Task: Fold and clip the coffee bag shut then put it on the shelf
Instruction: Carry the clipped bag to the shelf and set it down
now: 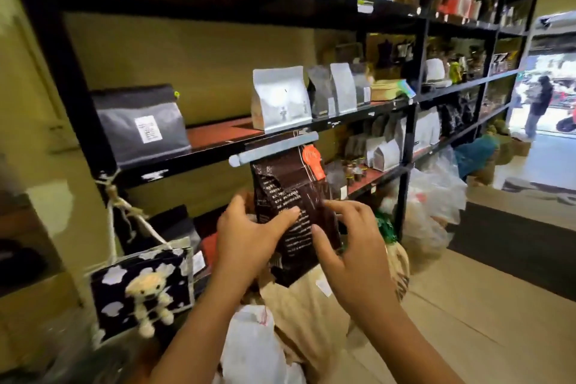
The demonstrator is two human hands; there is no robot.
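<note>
A dark brown coffee bag [290, 190] with white print and an orange label stands upright in front of me. A long grey clip [274, 148] is clamped across its folded top. My left hand [246, 237] grips the bag's left side, thumb across the front. My right hand [349, 243] holds its right side, fingers spread on the front. The bag hangs just below the front edge of the black shelf [218, 146], which has a bare red-brown board between a dark grey bag [140, 125] and a silver bag [280, 98].
Several silver and grey bags line the shelf further right. A black cloud-print tote [140, 287] with a knitted doll hangs at the lower left. Paper and plastic sacks [299, 315] sit on the floor below my hands. A doorway with a person [537, 103] opens at the right.
</note>
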